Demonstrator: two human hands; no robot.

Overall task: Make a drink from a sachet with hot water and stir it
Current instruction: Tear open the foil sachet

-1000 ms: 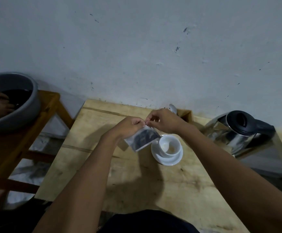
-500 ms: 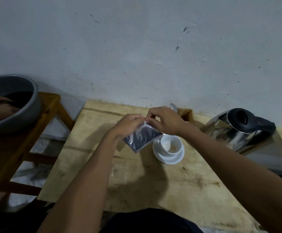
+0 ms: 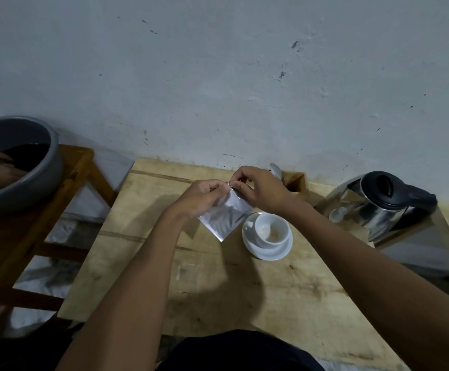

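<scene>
Nearest, dark clothing at the bottom edge, cut off by the frame, with both forearms reaching forward over the wooden desk point(image 3: 218, 285). Further out, left hand point(image 3: 199, 198) and right hand point(image 3: 258, 188) both pinched shut on the top corner of a silvery sachet point(image 3: 226, 218), held in the air above the desk, hanging corner-down just left of the cup point(image 3: 271, 231). Looks like the tearing-open step; no visible opening in the sachet yet, though the pinched corner sits behind fingertips and cannot be judged. Cup standing on a white saucer point(image 3: 267, 250), right of centre on the desk, with a pale smudge at the bottom: powder or residue, too dim to say. No water seen in it. Judged early in the task: sachet still to open and empty, water to pour, stirring to do. Right of the cup, a steel kettle point(image 3: 373, 207) with a black lid, apart from the saucer; its water level is hidden. Behind the right hand, a small wooden box point(image 3: 297, 182) with what may be a spoon point(image 3: 275, 170) poking out, mostly hidden. Far left, a grey basin point(image 3: 30, 178) on a wooden stand point(image 3: 65, 199), cropped by the frame, another person's hands inside, contents dark and unclear.
</scene>
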